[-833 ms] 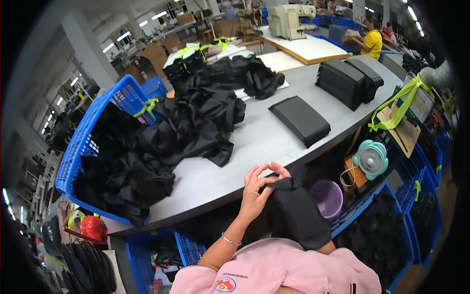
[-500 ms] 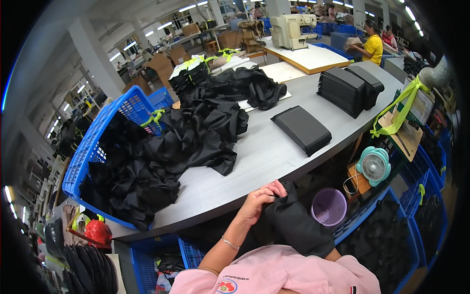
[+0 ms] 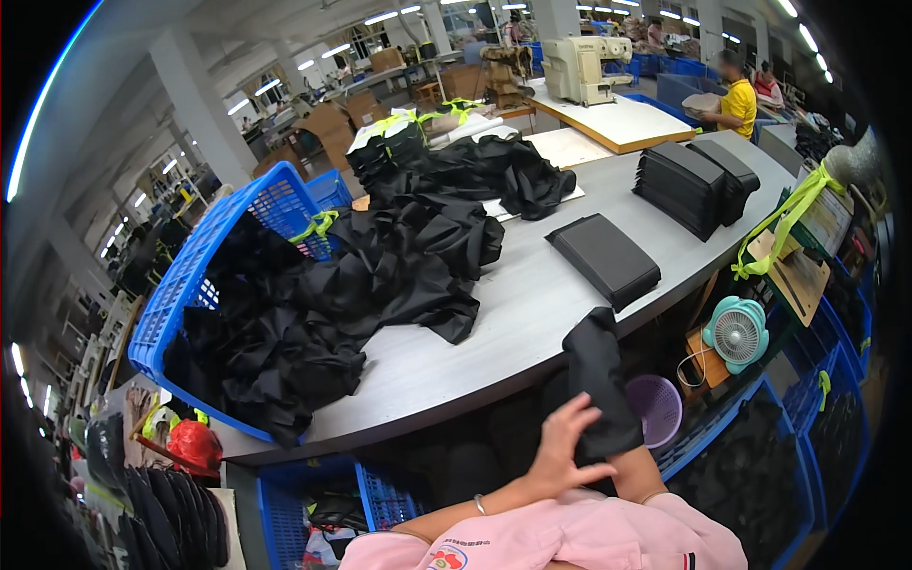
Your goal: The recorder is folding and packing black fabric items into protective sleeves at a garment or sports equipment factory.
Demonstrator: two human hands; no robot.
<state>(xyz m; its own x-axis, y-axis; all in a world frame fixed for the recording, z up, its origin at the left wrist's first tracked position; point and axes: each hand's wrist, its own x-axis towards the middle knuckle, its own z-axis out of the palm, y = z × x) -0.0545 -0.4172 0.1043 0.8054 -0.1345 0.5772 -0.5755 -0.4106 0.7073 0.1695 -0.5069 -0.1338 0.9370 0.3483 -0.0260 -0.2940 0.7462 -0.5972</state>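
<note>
My left hand (image 3: pixel 562 448) comes in from the lower left with a thin bracelet on the wrist. Its fingers press and pinch the lower edge of a black fabric piece (image 3: pixel 597 366). The piece stands upright just below the front edge of the grey table (image 3: pixel 518 318). My right forearm (image 3: pixel 635 473) rises into the fabric, and the cloth covers the right hand completely. Both hands are close to my pink shirt, below table level.
A big heap of black garments (image 3: pixel 399 271) spills from a blue basket (image 3: pixel 176 299) across the table. On the right lie a flat folded black piece (image 3: pixel 605 258) and a stack of black pieces (image 3: pixel 693 185). A small fan (image 3: pixel 736 334) and a purple bin (image 3: pixel 657 408) are under the edge.
My hands have dropped a little from the table edge toward my body. The black piece now stands taller and narrower over my right hand, and my left fingers have shifted lower on it.
</note>
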